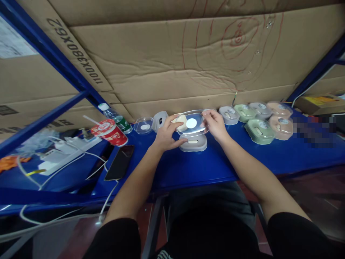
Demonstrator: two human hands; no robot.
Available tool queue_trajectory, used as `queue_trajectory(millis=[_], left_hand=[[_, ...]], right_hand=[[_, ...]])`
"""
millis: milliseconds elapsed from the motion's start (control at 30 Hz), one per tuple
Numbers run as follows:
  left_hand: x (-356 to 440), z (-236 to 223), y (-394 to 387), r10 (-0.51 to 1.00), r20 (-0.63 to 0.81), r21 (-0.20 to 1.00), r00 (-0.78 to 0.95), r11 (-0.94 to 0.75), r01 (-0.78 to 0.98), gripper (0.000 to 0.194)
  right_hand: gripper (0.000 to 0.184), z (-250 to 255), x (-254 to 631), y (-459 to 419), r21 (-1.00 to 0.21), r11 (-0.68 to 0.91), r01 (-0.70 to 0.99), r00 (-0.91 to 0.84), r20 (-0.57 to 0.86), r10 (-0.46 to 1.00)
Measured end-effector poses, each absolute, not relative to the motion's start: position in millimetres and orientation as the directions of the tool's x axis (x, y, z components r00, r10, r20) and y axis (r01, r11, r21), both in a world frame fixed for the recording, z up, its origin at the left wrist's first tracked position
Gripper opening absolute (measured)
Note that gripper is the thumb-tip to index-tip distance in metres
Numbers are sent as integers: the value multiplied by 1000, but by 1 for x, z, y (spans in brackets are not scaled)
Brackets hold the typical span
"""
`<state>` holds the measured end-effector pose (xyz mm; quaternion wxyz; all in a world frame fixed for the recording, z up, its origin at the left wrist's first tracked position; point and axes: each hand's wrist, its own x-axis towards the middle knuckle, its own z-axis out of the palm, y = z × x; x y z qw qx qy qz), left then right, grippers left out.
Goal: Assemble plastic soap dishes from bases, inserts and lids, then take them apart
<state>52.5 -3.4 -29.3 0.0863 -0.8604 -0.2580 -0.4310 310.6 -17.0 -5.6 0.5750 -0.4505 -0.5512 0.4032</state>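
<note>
A clear plastic lid with a round white sticker is held up between my two hands, slightly tilted. My right hand pinches its right end. My left hand has its fingers and thumb around the left end. By the left fingertips is a cream-coloured piece; whether it is gripped with the lid or lies behind it, I cannot tell. Just below the lid stands a grey box with a pale oval piece on its front. An upright grey part with a dark slot is beside my left hand.
Another clear lid lies at the back left. Several lidded boxes in grey, green and peach stand to the right. A red cup, a water bottle, a phone and a power strip with cables occupy the left.
</note>
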Motion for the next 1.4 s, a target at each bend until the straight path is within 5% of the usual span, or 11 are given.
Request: queue_trajectory(millis=[167, 333, 433, 567, 867, 1067, 1267, 1400], left_hand=[[37, -27, 9, 479, 772, 132, 418, -764, 632, 54], [-4, -25, 34, 539, 825, 443, -170, -430, 787, 41], [-20, -24, 39, 591, 671, 641, -447, -161, 751, 37], [-20, -27, 36, 654, 442, 681, -614, 202, 704, 34], [-10, -37, 32, 644, 432, 614, -632, 303, 729, 33], [-10, -38, 33, 708, 356, 609, -610, 319, 726, 62], [-19, -42, 41, 754, 261, 646, -603, 327, 690, 57], [-22, -45, 44, 750, 261, 673, -607, 309, 672, 53]], right_hand=[[62, -6, 311, -13, -970, 236, -58, 21, 235, 972], [57, -19, 308, -12, -927, 362, 98, -37, 360, 932], [47, -26, 306, -11, -892, 406, 200, -123, 388, 913], [36, -26, 303, -15, -853, 436, 287, -189, 396, 899], [31, -22, 304, -17, -836, 443, 323, -191, 402, 896], [32, -22, 303, -17, -836, 454, 307, -195, 412, 890], [31, -24, 304, -16, -822, 454, 344, -211, 404, 890], [31, -23, 306, -19, -710, 505, 491, -313, 397, 863]])
